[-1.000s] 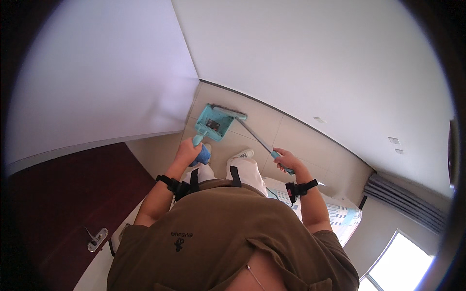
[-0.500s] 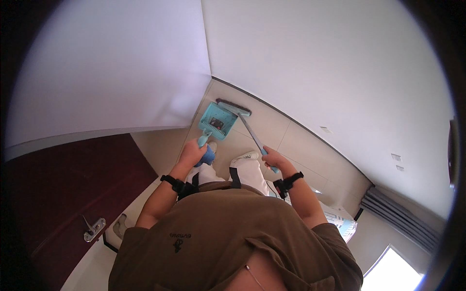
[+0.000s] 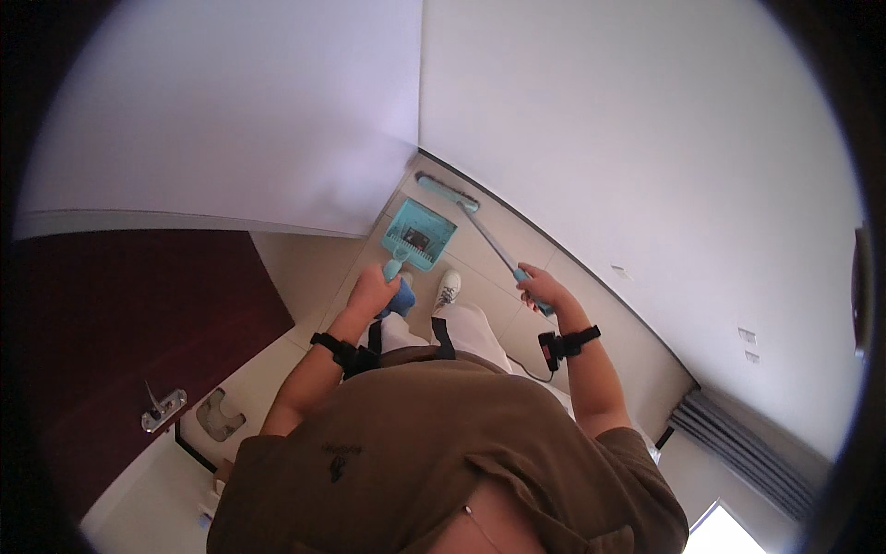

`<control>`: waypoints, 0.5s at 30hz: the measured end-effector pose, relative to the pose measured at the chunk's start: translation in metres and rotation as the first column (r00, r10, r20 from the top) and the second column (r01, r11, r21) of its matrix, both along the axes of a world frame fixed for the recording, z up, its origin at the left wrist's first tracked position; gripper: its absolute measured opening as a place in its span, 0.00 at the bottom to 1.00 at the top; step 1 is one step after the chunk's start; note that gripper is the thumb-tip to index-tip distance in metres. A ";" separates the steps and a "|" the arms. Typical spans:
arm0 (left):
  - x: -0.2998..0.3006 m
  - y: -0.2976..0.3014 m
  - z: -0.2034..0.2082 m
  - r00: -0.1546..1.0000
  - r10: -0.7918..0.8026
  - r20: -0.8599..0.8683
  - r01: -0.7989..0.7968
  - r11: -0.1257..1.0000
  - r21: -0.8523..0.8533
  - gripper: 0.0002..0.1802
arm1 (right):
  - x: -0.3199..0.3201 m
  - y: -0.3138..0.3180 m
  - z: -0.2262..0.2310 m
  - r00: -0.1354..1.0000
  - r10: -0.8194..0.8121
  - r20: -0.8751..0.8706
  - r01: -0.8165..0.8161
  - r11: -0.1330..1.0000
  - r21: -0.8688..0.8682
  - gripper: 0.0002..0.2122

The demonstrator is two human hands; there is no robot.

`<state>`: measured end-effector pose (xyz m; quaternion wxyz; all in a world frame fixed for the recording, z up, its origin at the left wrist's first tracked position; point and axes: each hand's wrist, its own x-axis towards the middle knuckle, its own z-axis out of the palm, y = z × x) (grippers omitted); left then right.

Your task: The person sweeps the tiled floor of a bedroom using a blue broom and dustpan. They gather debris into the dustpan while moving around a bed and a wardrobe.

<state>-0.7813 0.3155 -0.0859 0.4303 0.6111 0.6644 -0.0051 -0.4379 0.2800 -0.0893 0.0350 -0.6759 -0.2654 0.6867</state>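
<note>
Turquoise plastic is what I see in both hands. My left hand (image 3: 372,289) has its fingers clamped round the short stubby handle of a dustpan (image 3: 418,237), a shallow, square-edged tray with a ribbed back wall and a small dark heap of dirt lying inside it. The pan sits low over the pale tiled floor (image 3: 305,268), right in the corner where the two white walls (image 3: 600,138) meet.

My right hand (image 3: 544,288) is closed on the coloured grip end of a long broom (image 3: 480,226); its thin grey shaft looks like smooth metal and runs slantwise away from me to a narrow, flat brush head that lies against the foot of the wall, just beyond the pan's far edge. I cannot tell whether the head touches the pan.

Each wrist carries a black strap; the right one bears a small boxy black device, with a thin cable hanging from it. Between my hands a white shoe (image 3: 447,288) with laces stands on the tiles, close behind the pan, with light trousers above it. A matte olive-brown shirt (image 3: 434,443) fills the lower part of my view.

To my left a dark red-brown door (image 3: 120,314) with a smooth, flat face carries a shiny metal lever handle (image 3: 162,409). Grey pleated curtains (image 3: 738,443) hang at the lower right.
</note>
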 end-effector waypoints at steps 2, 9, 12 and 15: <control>-0.004 -0.010 -0.008 0.995 0.094 0.044 -0.094 0.996 -0.007 0.19 | -0.006 0.029 -0.016 0.999 -0.011 -0.039 0.011 1.000 0.018 0.24; 0.005 -0.027 0.004 0.984 0.177 -0.021 -0.177 0.984 -0.025 0.21 | -0.049 0.061 -0.085 0.980 0.199 -0.015 -0.198 0.979 0.039 0.14; 0.007 -0.034 -0.014 0.976 0.217 -0.015 -0.218 0.976 -0.010 0.21 | -0.061 0.036 -0.087 0.902 0.410 0.135 -0.421 0.905 0.062 0.14; 0.009 -0.038 -0.021 0.975 0.221 0.002 -0.221 0.975 0.005 0.21 | -0.038 0.013 -0.055 0.842 0.526 0.118 -0.536 0.841 0.076 0.17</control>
